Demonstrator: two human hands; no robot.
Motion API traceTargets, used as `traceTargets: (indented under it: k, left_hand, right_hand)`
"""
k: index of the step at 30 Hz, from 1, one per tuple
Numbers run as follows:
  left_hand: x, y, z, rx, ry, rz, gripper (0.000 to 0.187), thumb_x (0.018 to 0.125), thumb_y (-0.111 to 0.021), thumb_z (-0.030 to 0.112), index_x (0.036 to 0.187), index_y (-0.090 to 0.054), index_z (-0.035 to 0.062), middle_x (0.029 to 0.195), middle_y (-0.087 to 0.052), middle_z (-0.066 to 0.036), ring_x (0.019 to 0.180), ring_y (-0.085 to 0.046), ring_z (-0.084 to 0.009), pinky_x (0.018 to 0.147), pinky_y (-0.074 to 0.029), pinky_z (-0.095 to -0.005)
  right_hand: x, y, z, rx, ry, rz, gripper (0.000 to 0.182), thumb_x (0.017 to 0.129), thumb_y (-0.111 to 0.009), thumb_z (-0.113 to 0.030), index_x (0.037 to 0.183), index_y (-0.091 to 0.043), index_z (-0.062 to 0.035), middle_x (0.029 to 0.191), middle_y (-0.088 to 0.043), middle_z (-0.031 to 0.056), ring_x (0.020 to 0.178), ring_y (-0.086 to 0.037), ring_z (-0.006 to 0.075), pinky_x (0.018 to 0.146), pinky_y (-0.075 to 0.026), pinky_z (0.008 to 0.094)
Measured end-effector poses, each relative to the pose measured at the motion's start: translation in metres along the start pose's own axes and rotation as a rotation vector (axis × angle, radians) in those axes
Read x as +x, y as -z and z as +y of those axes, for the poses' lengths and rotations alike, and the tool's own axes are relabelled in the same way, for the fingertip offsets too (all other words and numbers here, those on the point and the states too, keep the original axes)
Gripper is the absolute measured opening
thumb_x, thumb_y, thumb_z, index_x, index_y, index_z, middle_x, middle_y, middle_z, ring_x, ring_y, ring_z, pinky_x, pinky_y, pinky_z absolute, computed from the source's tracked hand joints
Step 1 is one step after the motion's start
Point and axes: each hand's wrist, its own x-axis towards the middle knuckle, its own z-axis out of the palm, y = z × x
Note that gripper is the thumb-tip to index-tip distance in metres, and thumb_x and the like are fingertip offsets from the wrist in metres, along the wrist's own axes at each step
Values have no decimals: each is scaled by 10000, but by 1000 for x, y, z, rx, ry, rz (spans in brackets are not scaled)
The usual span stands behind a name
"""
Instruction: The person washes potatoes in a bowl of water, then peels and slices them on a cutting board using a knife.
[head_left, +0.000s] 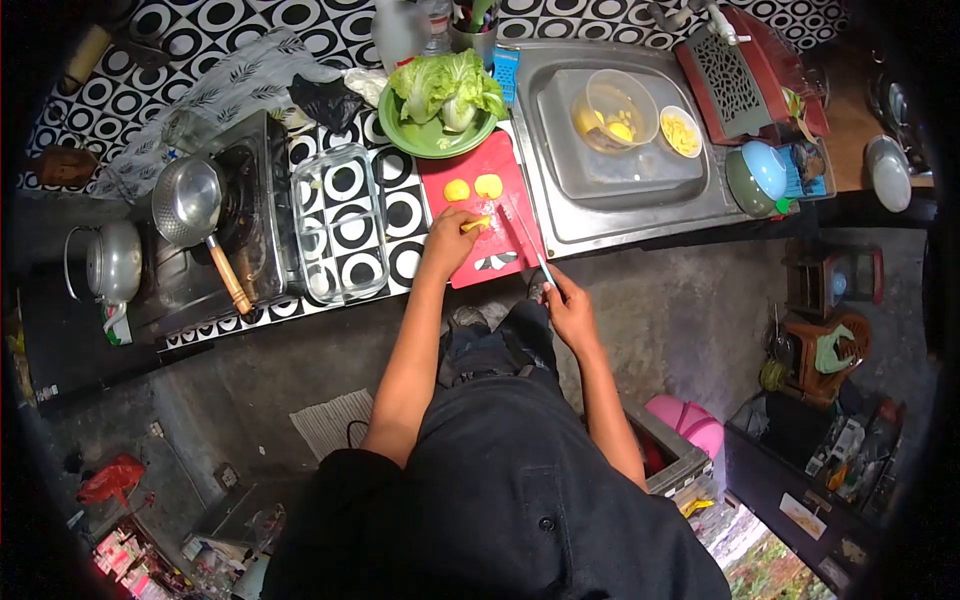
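My left hand (450, 242) is at the left side of a red cutting board (463, 268), its fingers closed on a small yellow piece (476, 224) that looks like peeled potato. In my right hand (570, 308) is the handle of a knife (527, 236). Its blade slants up and left over the board, a little to the right of the held piece. Toward the board's far end lie two yellow chunks, a left one (456, 190) and a right one (488, 185). Small pale bits lie near the blade.
Beyond the board stands a green bowl (430, 148) of leafy greens. A glass dish (340, 290) and the stove with a pan (187, 200) are on the left. On the right, a sink (575, 225) bears a clear tub (640, 95) and a small bowl (690, 150) of yellow pieces.
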Motion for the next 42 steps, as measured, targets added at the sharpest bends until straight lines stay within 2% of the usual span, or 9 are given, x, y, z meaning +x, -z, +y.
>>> traceTargets:
  k: [4,9,13,17,20,23,26,39,42]
  left_hand:
    - [-15,-1,16,-6,155,32,222,843,-736,150,998,-709,-6,955,-669,-180,853,-680,-347,782,-534,-408]
    - [-11,-17,6,-154,278,173,205,841,-754,168,958,-696,10,872,-703,-164,803,-704,-328,731,-542,-400]
    - [-8,-19,7,-125,367,193,205,834,-768,187,920,-687,21,829,-723,-156,805,-713,-314,719,-540,-395]
    - [-8,-20,13,-100,404,206,214,863,-746,219,929,-691,23,853,-732,-155,782,-711,-307,717,-537,-393]
    - [-8,-22,23,-106,463,226,203,902,-707,185,951,-682,-11,815,-729,-136,730,-703,-215,681,-536,-325]
    - [-7,-43,-8,-290,550,273,222,910,-712,225,948,-684,8,852,-730,-142,752,-708,-251,700,-547,-369]
    - [-8,-42,8,-616,667,310,235,935,-691,213,981,-668,-16,867,-714,-129,750,-692,-191,668,-551,-311]
    - [-14,-43,26,-773,682,389,225,959,-649,115,1064,-668,-83,953,-701,-112,786,-667,-139,702,-556,-273]
    - [-12,-46,41,-855,693,454,239,971,-617,80,1136,-635,-92,993,-699,-126,835,-682,-165,728,-564,-284]
  right_hand:
    - [0,-16,-4,102,-27,-31,358,995,-552,-153,1337,-614,-66,753,-689,100,690,-649,167,682,-511,335]
    - [-1,-36,-24,255,-205,-91,380,1013,-529,-152,1380,-571,-61,736,-658,48,645,-602,128,639,-495,314]
    - [3,-52,-27,227,-118,-73,397,1015,-498,-137,1398,-546,-47,764,-659,61,658,-596,132,636,-486,306]
    - [6,-55,-34,187,-120,-114,419,1013,-490,-136,1410,-522,-7,782,-668,95,729,-630,154,708,-499,308]
    - [7,-49,-38,166,-104,-157,422,1012,-491,-135,1411,-519,-1,793,-676,117,743,-645,173,733,-509,324]
    - [4,-41,-44,128,-77,-171,424,1006,-498,-123,1410,-516,2,795,-679,133,745,-655,189,735,-513,330]
    - [6,-33,-49,140,-49,-193,426,996,-505,-105,1407,-514,6,797,-679,153,745,-664,211,736,-518,343]
    - [10,-19,-26,128,91,-290,437,978,-503,-88,1408,-509,-14,834,-674,207,794,-683,336,755,-525,416]
    - [12,-18,-20,104,165,-272,430,996,-505,-78,1423,-511,-26,777,-671,147,715,-666,209,709,-525,339]
